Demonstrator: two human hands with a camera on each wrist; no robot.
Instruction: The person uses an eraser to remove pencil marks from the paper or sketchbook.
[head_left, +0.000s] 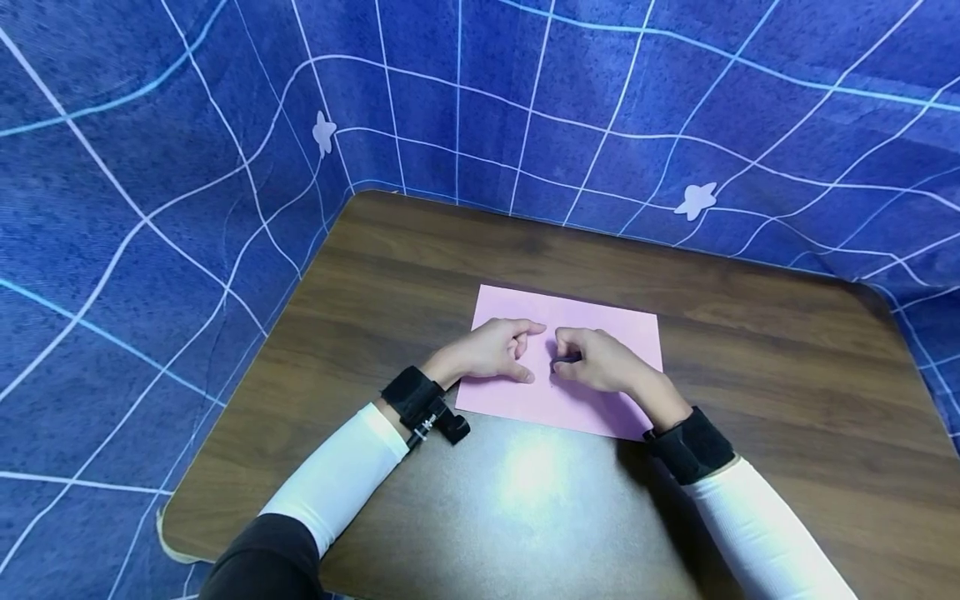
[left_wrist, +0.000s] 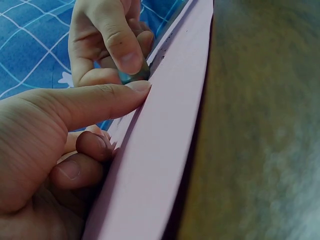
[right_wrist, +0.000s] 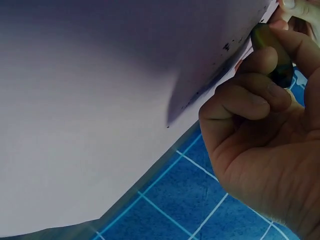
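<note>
A sheet of pink paper (head_left: 626, 333) lies on the wooden table (head_left: 420, 267). My right hand (head_left: 602, 361) pinches a small dark eraser (right_wrist: 274, 52) between thumb and fingers, at the middle of the sheet. Greenish and rounded, the eraser has one end at the paper; the fingers partly hide it. Dark crumbs (right_wrist: 226, 47) are scattered on the paper beside it. My left hand (head_left: 491, 348) rests on the left half of the sheet, thumb and forefinger stretched out and spread, the other fingers bent under. In the left wrist view its thumb tip is close to the eraser.
Behind and to the left of the table hangs a blue cloth (head_left: 465, 108) with white grid lines and star shapes. Black straps (head_left: 690, 446) circle both wrists. The table's left edge and rounded back corner show.
</note>
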